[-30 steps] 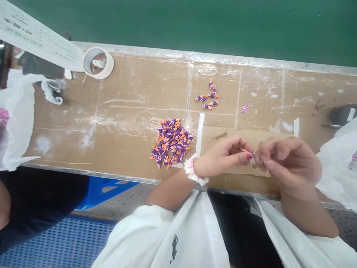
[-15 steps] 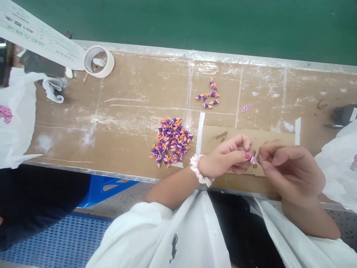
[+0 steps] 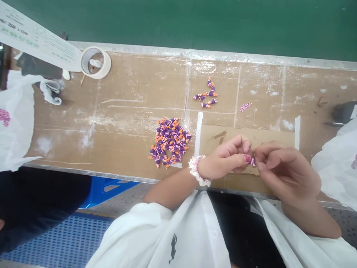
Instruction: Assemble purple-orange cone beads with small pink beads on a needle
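Between its thumb and fingers my left hand [image 3: 227,158] pinches a small purple-and-pink figurine [image 3: 253,162], mostly covered by the fingertips. Closed thumb to forefinger, my right hand [image 3: 290,171] meets it from the right; a thin pale sliver shows at its fingertips, too small to name. A dense pile of purple figurines with orange tops [image 3: 170,141] lies left of my left wrist. Farther up the table are several more such figurines [image 3: 208,95], and right of them a little cluster of tiny pink-purple pieces [image 3: 245,107].
Under my hands a cardboard sheet [image 3: 267,136] is taped down. A masking tape roll [image 3: 106,67] stands at the upper left beside a printed paper [image 3: 41,41]. White plastic bags [image 3: 19,126] lie at both sides. A dark-clothed person [image 3: 41,208] sits at left.
My right hand has moved slightly left, bringing its fingertips up to the figurine in my left hand. The view has shifted a little; the piles look unchanged.
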`<state>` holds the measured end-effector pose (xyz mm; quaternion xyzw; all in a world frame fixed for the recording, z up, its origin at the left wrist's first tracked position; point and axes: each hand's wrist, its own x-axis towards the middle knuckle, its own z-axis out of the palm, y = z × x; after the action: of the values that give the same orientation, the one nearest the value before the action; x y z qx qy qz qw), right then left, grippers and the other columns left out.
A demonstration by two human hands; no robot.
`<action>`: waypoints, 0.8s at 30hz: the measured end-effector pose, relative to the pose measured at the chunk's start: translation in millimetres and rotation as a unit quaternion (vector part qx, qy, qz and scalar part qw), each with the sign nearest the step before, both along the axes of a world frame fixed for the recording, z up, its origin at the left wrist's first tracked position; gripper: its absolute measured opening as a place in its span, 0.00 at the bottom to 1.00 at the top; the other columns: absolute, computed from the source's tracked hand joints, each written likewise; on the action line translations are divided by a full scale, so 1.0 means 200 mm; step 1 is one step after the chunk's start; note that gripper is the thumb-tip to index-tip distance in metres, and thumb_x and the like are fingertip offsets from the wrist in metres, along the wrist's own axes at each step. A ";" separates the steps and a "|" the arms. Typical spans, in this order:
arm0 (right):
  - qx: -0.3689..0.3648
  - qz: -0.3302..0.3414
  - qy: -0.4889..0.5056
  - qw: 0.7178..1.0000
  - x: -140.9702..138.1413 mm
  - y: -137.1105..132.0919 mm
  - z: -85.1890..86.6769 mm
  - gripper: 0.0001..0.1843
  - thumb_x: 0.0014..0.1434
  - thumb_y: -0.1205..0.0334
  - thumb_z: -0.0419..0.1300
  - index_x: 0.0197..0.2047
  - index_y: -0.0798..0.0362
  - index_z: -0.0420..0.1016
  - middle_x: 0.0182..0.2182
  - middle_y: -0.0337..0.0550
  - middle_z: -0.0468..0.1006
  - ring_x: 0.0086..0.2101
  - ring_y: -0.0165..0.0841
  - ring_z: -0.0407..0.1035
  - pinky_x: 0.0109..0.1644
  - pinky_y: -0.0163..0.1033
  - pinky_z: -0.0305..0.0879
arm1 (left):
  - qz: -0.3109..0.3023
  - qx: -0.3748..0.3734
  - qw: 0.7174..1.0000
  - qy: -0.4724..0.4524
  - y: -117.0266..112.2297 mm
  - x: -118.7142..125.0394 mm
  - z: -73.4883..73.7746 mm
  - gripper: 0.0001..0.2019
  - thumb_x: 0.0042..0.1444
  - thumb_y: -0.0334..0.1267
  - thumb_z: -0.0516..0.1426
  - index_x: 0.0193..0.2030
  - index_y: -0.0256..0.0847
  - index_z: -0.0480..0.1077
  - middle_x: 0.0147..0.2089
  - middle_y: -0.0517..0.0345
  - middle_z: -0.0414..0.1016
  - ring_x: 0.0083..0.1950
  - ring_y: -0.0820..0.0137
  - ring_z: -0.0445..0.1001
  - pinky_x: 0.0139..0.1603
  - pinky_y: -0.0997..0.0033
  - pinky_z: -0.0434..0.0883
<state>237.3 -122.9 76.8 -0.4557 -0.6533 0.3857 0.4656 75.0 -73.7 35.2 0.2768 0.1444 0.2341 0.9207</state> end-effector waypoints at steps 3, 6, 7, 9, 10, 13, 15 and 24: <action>-0.003 0.002 -0.009 1.000 0.00 0.00 0.00 0.17 0.52 0.81 0.57 0.36 0.48 0.64 0.30 0.38 0.70 0.31 0.31 0.71 0.30 0.34 0.68 | 0.009 0.026 0.999 0.020 0.00 0.00 0.00 0.15 0.59 0.41 0.59 0.35 0.41 0.54 0.30 0.67 0.61 0.22 0.84 0.52 0.23 0.79 0.51; 0.007 0.004 -0.025 1.000 0.00 0.00 0.01 0.17 0.51 0.82 0.57 0.34 0.48 0.65 0.29 0.38 0.70 0.30 0.30 0.71 0.29 0.34 0.69 | 0.014 0.042 0.999 0.031 -0.01 -0.01 0.00 0.15 0.60 0.42 0.59 0.35 0.41 0.55 0.31 0.66 0.61 0.24 0.83 0.53 0.24 0.78 0.52; 0.009 0.003 -0.032 0.999 0.00 0.00 0.01 0.16 0.51 0.81 0.57 0.34 0.48 0.65 0.28 0.38 0.70 0.30 0.30 0.70 0.29 0.34 0.69 | 0.013 0.044 0.998 0.033 -0.01 -0.01 0.00 0.14 0.60 0.42 0.59 0.35 0.41 0.55 0.31 0.66 0.61 0.24 0.83 0.52 0.24 0.78 0.52; 0.011 -0.002 -0.045 0.999 0.00 0.01 0.02 0.15 0.52 0.80 0.57 0.33 0.48 0.65 0.27 0.38 0.70 0.29 0.31 0.70 0.29 0.35 0.70 | 0.010 0.046 0.998 0.032 -0.01 -0.01 0.00 0.14 0.61 0.42 0.58 0.35 0.41 0.55 0.31 0.66 0.60 0.24 0.83 0.52 0.25 0.79 0.52; 0.011 -0.003 -0.049 0.999 0.00 0.01 0.02 0.15 0.52 0.80 0.57 0.33 0.48 0.65 0.27 0.38 0.71 0.29 0.31 0.71 0.29 0.35 0.70 | 0.009 0.045 0.998 0.031 -0.02 -0.01 0.00 0.14 0.61 0.42 0.58 0.35 0.41 0.55 0.30 0.67 0.59 0.24 0.83 0.52 0.25 0.79 0.52; 0.009 -0.005 -0.049 0.999 0.00 0.02 0.03 0.14 0.52 0.79 0.58 0.31 0.48 0.65 0.27 0.39 0.71 0.28 0.31 0.71 0.29 0.34 0.70 | 0.010 0.037 0.999 0.021 -0.02 0.00 0.00 0.14 0.61 0.42 0.58 0.35 0.41 0.54 0.30 0.67 0.59 0.24 0.83 0.52 0.25 0.79 0.53; 0.008 -0.005 -0.044 0.999 0.00 0.03 0.03 0.14 0.52 0.79 0.58 0.31 0.49 0.66 0.26 0.39 0.71 0.28 0.31 0.71 0.28 0.34 0.69 | 0.015 0.027 0.999 0.009 -0.02 0.00 0.00 0.14 0.61 0.41 0.58 0.35 0.41 0.54 0.29 0.68 0.58 0.24 0.83 0.52 0.25 0.79 0.53; 0.036 -0.019 -0.063 0.997 -0.01 0.02 0.03 0.12 0.55 0.77 0.59 0.30 0.49 0.68 0.28 0.40 0.73 0.28 0.31 0.71 0.28 0.34 0.70 | 0.032 -0.004 0.999 -0.009 -0.05 0.02 -0.01 0.16 0.61 0.43 0.58 0.34 0.42 0.52 0.29 0.68 0.56 0.23 0.83 0.50 0.25 0.78 0.51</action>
<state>235.9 -118.3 82.5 -0.4742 -0.6861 0.3237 0.4467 79.7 -83.4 32.6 0.2662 0.1463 0.2654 0.9150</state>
